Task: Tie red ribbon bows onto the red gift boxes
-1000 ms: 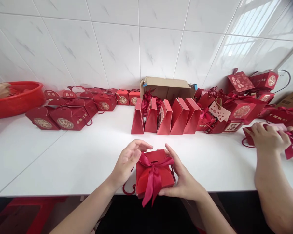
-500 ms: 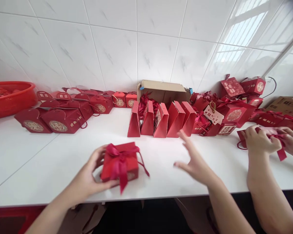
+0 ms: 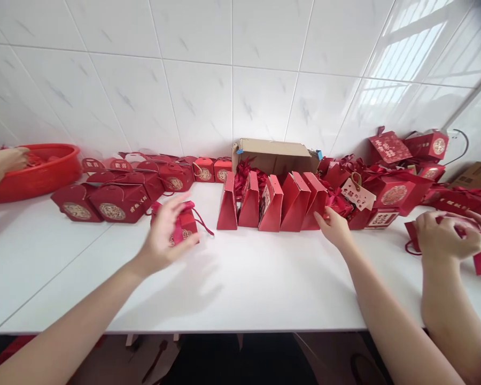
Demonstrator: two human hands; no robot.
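Observation:
A red gift box with a ribbon bow [image 3: 189, 227] stands on the white table [image 3: 240, 289], left of the middle. My left hand [image 3: 166, 238] is in front of it with fingers apart, partly covering it; whether it touches the box is unclear. Farther right, my right hand [image 3: 334, 227] has its fingertips at the lower edge of the rightmost red wedge-shaped box [image 3: 313, 200], thumb and fingers close together. That box stands at the end of a row of several upright wedge-shaped boxes [image 3: 270, 206].
Behind the row is an open cardboard box [image 3: 274, 147] with ribbons. Finished-looking red boxes [image 3: 118, 206] and a red basin [image 3: 40, 179] with a person's hand are at left. Piled boxes [image 3: 390, 190] and another person's hands [image 3: 449, 235] are at right.
The bow box has moved from near the front edge back beside the left group, and my left hand has loosened around it. My right hand has reached the end wedge-shaped box.

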